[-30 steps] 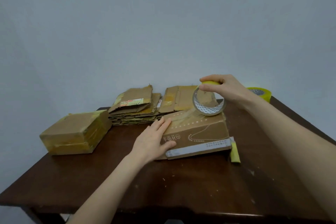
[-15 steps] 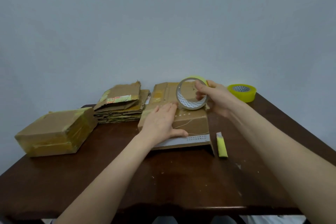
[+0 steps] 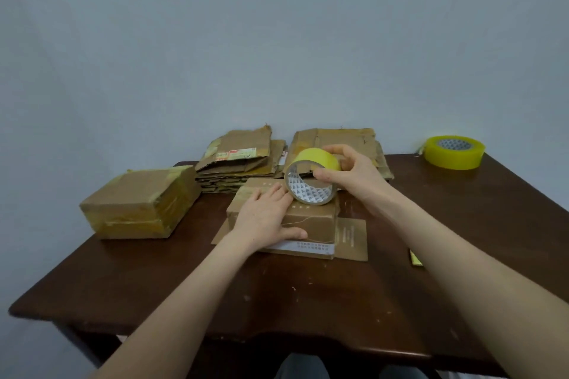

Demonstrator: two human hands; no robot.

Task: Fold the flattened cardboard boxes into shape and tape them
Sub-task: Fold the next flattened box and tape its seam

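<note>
We are pressing our flat left hand (image 3: 267,218) on the brown cardboard box (image 3: 311,220), our right hand (image 3: 351,174) gripping a round yellow tape roll (image 3: 311,177).

Plain room, dark wooden table (image 3: 277,301), bare wall (image 3: 277,40)

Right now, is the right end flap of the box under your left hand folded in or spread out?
Spread out: the flap lies flat on the table, sticking out from the right end of the box.

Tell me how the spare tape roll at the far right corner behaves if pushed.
Lying flat, hole up, the spare roll would probably slide, not roll. Thickly wound, likely heavy for its size. Near the table edge, it might fall off.
</note>
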